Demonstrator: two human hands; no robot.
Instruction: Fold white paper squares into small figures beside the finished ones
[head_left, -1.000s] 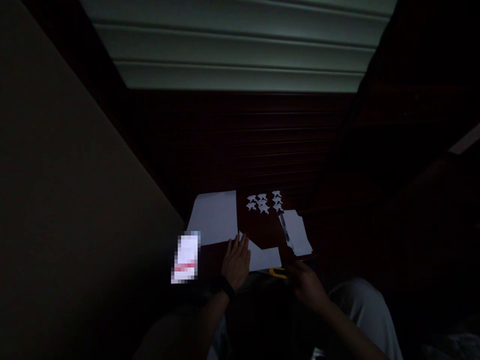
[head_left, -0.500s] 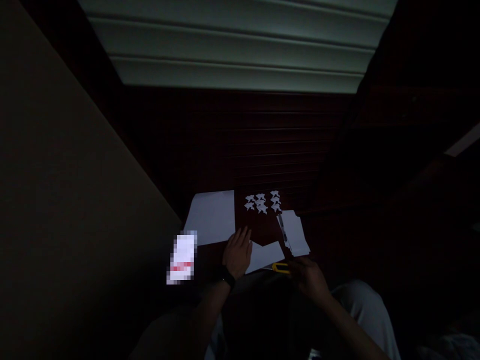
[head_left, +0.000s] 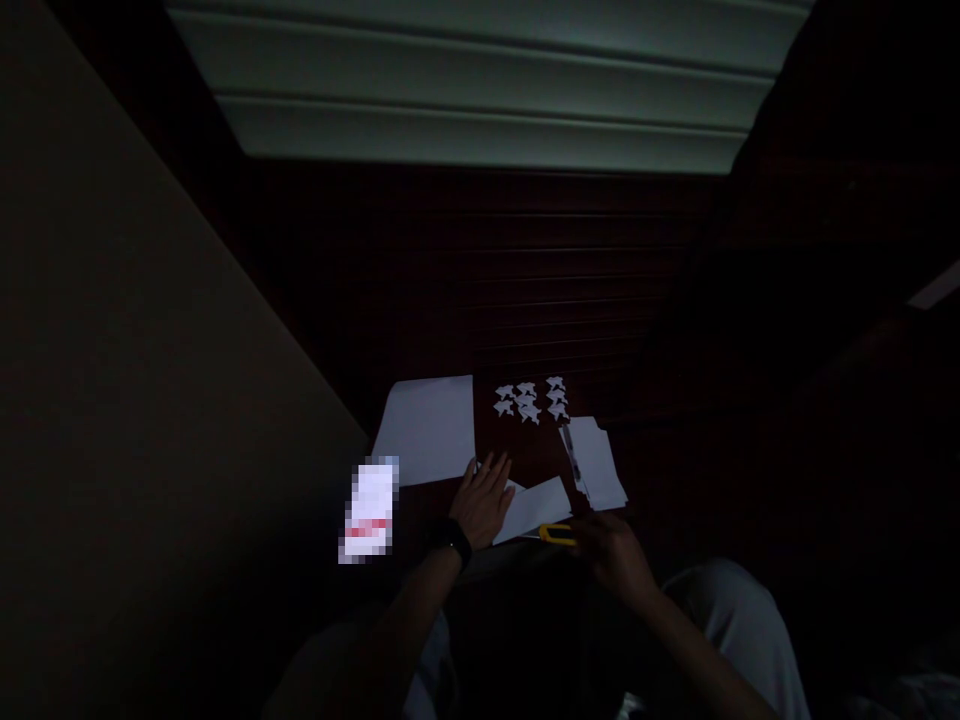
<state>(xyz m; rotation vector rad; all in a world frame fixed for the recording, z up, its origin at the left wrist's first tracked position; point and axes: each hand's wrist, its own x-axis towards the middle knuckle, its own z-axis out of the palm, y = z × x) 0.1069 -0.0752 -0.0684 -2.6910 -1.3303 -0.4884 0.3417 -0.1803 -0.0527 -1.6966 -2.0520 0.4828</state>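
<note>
Left hand (head_left: 482,500), wearing a black wrist band (head_left: 452,540): palm down, fingers stretched out nearly straight and slightly parted, grasping nothing, pressed on the left end of a small white paper sheet (head_left: 536,507) at the near edge of a dark reddish table (head_left: 521,445). Right hand (head_left: 611,550), just right of that sheet: fingers curled closely round a yellow-and-black cutter (head_left: 557,535), its thin pale blade pointing left along the sheet's near edge; from where I stand, I cannot tell whether blade and paper touch. Far left: one large white paper sheet (head_left: 427,430), lying flat. Far middle: small white fish-shaped paper pieces (head_left: 527,400), grouped in three columns. Right: white paper stack (head_left: 600,465), edges uneven, with a slim dark-and-clear pen (head_left: 571,455) along its left side. Near left: bright white blurred panel (head_left: 369,500) with a red band, details unreadable.
</note>
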